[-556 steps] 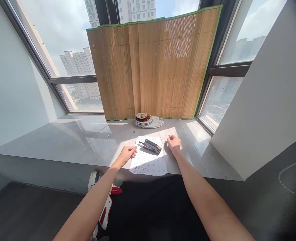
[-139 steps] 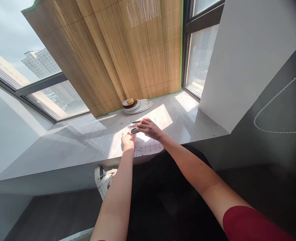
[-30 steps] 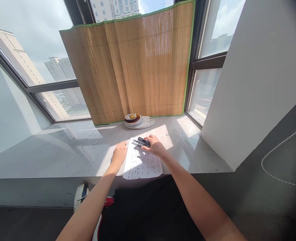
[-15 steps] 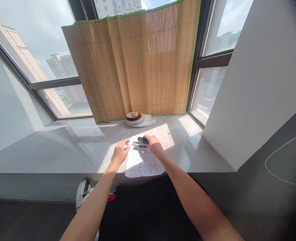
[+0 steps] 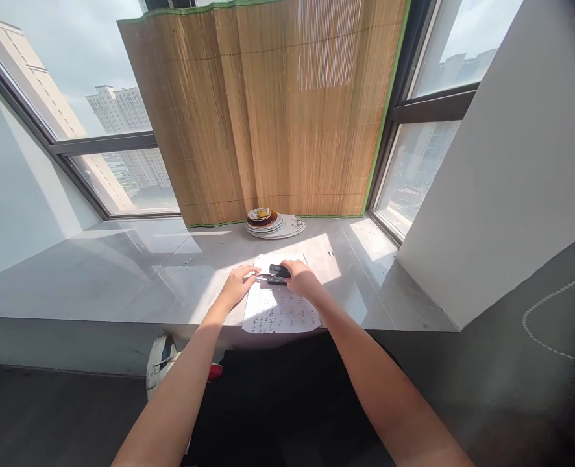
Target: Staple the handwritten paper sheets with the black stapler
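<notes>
A sheet of paper (image 5: pixel 281 318) with rows of dark handwriting lies on the pale sill. Several slim black pens (image 5: pixel 276 281) lie side by side across its upper part. One black piece at the back looks thicker, and its kind is unclear. My right hand (image 5: pixel 303 280) is closed around the right ends of the pens, hiding them. From the other side, my left hand (image 5: pixel 239 284) has thumb and fingertips closed at the left tip of a pen, over the sheet's left edge.
Behind the paper, stacked plates (image 5: pixel 264 224) rest on an oval plate (image 5: pixel 294 226), with a small yellow item on top. A bamboo mat (image 5: pixel 268 123) with green edging hangs before the window. A shoe (image 5: pixel 159 360) shows below the sill (image 5: pixel 93 279), left of my legs.
My left hand has moved slightly right, its fingertips now at the pen's left end. My right hand keeps hold of the right ends. The view has tilted down slightly.
</notes>
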`<state>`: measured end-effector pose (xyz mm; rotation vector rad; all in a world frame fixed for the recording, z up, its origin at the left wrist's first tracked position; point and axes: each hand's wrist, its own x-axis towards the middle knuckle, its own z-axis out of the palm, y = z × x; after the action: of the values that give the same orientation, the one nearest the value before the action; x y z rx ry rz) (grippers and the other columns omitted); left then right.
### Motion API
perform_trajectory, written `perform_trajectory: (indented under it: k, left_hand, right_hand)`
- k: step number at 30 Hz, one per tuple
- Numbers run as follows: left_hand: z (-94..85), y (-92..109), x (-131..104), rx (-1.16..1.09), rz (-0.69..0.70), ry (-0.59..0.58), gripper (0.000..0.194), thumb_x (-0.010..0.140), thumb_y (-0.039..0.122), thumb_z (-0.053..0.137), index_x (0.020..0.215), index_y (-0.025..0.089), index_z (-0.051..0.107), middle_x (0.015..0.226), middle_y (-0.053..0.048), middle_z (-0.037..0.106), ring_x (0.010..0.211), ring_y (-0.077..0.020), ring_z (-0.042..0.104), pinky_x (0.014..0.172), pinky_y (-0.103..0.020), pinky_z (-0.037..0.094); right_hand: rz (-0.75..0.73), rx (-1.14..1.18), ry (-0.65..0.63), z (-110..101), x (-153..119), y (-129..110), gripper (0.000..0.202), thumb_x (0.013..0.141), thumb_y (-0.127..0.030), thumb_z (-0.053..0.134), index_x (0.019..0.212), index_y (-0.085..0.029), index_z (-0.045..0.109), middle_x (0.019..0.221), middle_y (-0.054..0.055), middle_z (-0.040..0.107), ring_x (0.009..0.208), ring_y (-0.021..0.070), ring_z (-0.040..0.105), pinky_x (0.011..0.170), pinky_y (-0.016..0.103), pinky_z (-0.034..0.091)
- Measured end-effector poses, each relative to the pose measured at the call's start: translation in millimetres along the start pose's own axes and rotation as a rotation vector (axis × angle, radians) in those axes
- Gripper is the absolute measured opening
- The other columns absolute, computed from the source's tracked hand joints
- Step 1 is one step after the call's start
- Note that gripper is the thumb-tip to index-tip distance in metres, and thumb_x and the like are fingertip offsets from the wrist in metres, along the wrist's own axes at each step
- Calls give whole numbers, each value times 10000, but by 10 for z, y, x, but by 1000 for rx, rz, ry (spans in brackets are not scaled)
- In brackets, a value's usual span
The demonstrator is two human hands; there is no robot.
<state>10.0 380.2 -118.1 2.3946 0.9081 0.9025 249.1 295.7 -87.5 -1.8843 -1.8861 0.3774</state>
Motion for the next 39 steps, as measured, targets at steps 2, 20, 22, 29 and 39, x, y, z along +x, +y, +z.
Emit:
perform_trajectory:
  k: [2,20,22,29,39]
  left_hand:
    - [0,-20,12,-18,-11,-21,230,1013,297,519,1141,308,710,1270,-34,765,1241,-256,657,1118,-450,470]
    - [31,-144,30,-64,-56,-92,237,1027,377,523,1130,313,726,1192,-59,721,1180,-250,635,1050,-398,510]
    - [33,-153,26,-79,-58,-107,245,1030,364,532,1155,296,731,1188,-66,712,1168,-245,630,1037,-391,515]
    - [22,-126,13,-73,-70,-101,260,1043,347,539,1179,280,751,1175,-71,704,1154,-239,620,958,-358,531]
    - [36,-132,6,-91,-87,-101,285,1018,419,554,1164,305,771,1181,-49,711,1169,-238,651,967,-357,558]
  right_hand:
    - [2,8,-2,-6,-5,-9,357,879,-44,663,1181,-229,709,1164,65,736,1006,225,685,785,287,494]
    - [33,-18,-35,-39,-20,-38,355,903,-67,678,1214,-238,676,1204,75,695,1051,233,664,831,287,486]
    - [21,-17,-29,-33,-16,-28,367,888,-58,672,1205,-242,679,1201,72,702,1065,242,661,840,294,487]
    - [16,-2,-47,-43,-27,-32,385,876,-33,670,1198,-245,675,1164,70,720,1031,236,667,800,285,484]
    - [20,-9,-51,-66,-37,-55,375,905,-41,628,1223,-235,671,1189,78,714,1080,248,658,827,297,490]
